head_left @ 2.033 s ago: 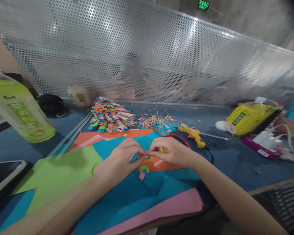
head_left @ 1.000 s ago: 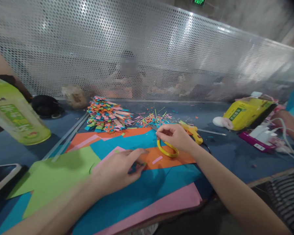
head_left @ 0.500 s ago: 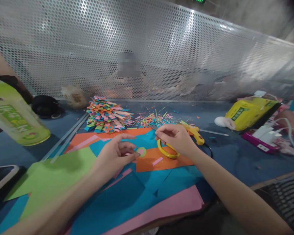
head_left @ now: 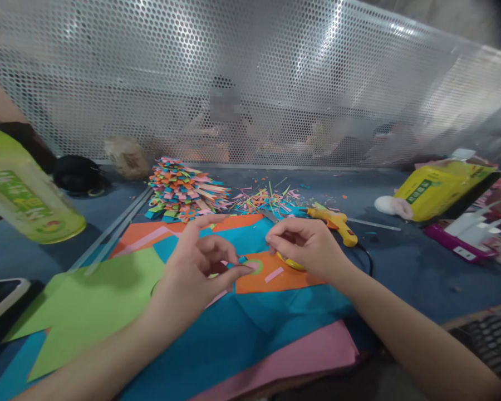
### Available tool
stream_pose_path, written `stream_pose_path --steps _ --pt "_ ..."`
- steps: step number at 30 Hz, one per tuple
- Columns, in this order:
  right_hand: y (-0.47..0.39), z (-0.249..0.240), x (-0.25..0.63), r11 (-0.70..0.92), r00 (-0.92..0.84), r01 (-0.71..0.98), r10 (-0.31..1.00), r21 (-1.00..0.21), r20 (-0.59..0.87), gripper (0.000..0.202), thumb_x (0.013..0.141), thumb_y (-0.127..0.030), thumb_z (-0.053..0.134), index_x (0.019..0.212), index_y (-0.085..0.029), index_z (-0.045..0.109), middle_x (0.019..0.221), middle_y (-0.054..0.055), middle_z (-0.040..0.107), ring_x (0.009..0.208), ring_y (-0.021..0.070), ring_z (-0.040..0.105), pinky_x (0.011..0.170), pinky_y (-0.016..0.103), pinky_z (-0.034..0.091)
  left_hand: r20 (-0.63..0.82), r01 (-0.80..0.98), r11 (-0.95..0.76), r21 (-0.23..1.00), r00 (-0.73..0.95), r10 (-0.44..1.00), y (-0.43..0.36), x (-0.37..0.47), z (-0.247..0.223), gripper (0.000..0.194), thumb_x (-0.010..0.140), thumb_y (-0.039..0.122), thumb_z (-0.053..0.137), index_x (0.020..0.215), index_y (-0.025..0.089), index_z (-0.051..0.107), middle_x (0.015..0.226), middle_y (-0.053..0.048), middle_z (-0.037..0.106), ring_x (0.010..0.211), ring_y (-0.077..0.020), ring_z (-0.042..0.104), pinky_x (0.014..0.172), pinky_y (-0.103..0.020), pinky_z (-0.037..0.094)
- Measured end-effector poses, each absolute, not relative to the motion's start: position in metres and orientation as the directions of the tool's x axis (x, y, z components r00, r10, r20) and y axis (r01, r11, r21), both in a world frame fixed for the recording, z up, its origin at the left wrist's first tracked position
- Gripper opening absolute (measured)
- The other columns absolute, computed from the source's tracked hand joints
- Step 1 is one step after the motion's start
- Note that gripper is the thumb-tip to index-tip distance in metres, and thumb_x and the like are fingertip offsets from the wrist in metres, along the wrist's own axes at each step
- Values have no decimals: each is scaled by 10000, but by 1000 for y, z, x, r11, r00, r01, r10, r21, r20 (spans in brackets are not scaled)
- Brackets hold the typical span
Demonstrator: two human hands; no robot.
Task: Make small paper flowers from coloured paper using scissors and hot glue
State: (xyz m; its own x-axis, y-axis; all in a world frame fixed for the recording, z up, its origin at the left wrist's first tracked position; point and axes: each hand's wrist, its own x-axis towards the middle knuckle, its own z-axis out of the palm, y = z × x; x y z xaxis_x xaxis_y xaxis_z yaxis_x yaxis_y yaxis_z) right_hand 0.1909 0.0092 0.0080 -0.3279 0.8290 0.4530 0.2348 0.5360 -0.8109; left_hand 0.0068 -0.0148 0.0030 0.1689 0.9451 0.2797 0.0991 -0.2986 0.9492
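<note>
My left hand (head_left: 211, 259) pinches the edge of a small round green-and-pink paper piece (head_left: 255, 267) between thumb and fingers, with a bit of blue beside it. It is over an orange sheet (head_left: 250, 283). To the right, my right hand (head_left: 303, 245) has its thumb and fingers pressed together; whatever lies between them is too small to make out. Beneath that hand are yellow-handled scissors (head_left: 292, 264), partly hidden, their blades pointing away. A short pink strip (head_left: 274, 274) lies on the orange sheet. Green (head_left: 96, 301) and blue (head_left: 217, 345) sheets spread around the hands.
A cone of layered paper strips (head_left: 183, 192) stands behind, beside a heap of paper scraps (head_left: 271, 200). At right are a yellow glue gun (head_left: 338, 223), a yellow pack (head_left: 426, 192) and a purple power strip (head_left: 459, 245). A green bottle (head_left: 29, 192) stands left.
The view has shifted slightly. The left hand has moved closer to the round piece, its thumb and fingers now at its edge with a blue bit. The right hand covers more of the scissors' handles.
</note>
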Motion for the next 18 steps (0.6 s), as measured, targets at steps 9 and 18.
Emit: stream_pose_path --steps 9,18 --pt "9 6 187 495 -358 248 846 -833 396 129 738 -230 538 631 -166 574 592 -11 570 554 88 534 514 202 429 170 4 -175 985 211 963 -14 11 5 569 582 145 709 1027 253 372 579 112 511 446 -83 546 416 -218 490" --pt "10 4 188 539 -384 281 822 -794 422 134 750 -218 530 643 -154 578 590 -16 563 543 67 514 501 177 408 173 39 -186 982 214 961 -17 11 6 536 598 112 686 1017 237 375 583 111 498 430 -80 535 387 -200 466"
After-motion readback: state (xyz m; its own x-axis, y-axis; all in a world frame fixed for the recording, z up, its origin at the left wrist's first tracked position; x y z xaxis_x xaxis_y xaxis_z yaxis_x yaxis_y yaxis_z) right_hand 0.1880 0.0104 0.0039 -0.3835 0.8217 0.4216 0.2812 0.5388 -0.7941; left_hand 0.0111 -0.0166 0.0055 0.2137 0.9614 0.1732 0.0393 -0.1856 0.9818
